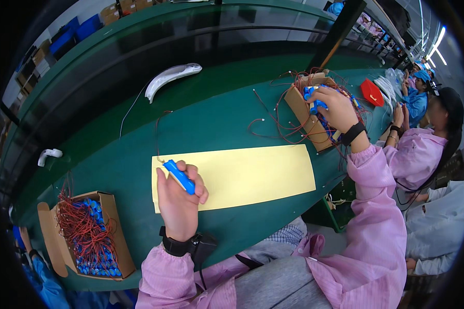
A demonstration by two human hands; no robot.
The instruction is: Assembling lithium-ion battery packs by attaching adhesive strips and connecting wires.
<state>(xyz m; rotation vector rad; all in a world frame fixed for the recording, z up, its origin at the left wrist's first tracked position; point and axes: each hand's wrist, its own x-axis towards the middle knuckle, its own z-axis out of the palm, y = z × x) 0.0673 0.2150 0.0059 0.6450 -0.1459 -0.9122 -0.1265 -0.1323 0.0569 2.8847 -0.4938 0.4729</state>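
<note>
A blue cylindrical battery [179,177] with thin red-brown leads rests in my left hand [183,198], palm up, the fingers curled round it. That hand is above the left end of a long yellow sheet [252,175] lying on the green table. My right hand [335,107] reaches over an open cardboard box [305,116] at the right, its fingers closed on a blue battery [314,98] at the box's top. More wired batteries fill this box, and red wires spill over its left side onto the table.
Another open cardboard box [119,242], packed with blue batteries and red wires, stands at the near left. White curved plastic parts [171,78] lie on the dark green strip beyond. A red pouch-like item [372,92] is beside the right box. Co-workers [423,149] sit along the right.
</note>
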